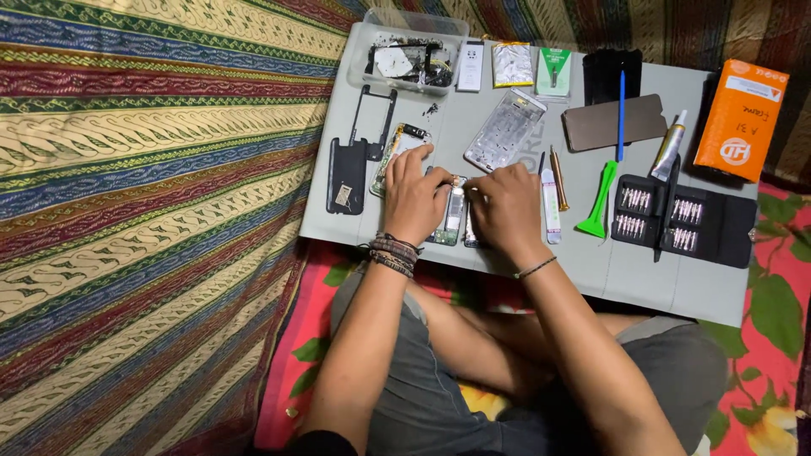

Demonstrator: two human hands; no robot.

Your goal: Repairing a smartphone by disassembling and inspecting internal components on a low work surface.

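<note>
My left hand (414, 196) and my right hand (505, 205) rest side by side on a grey work mat (524, 270). Between them lies an opened phone body with its circuit board showing (454, 218). Fingers of both hands pinch at its top end, where a small part sits. My left hand also covers part of a second phone piece (397, 148). Whether either hand grips a tool is hidden by the fingers.
On the mat lie a black phone frame (355, 156), a clear back cover (505, 131), a clear plastic box of parts (410, 55), a green pry tool (598, 203), a blue stick (621, 114), a glue tube (669, 145), a black bit case (684, 221), an orange box (743, 114). Striped cloth lies left.
</note>
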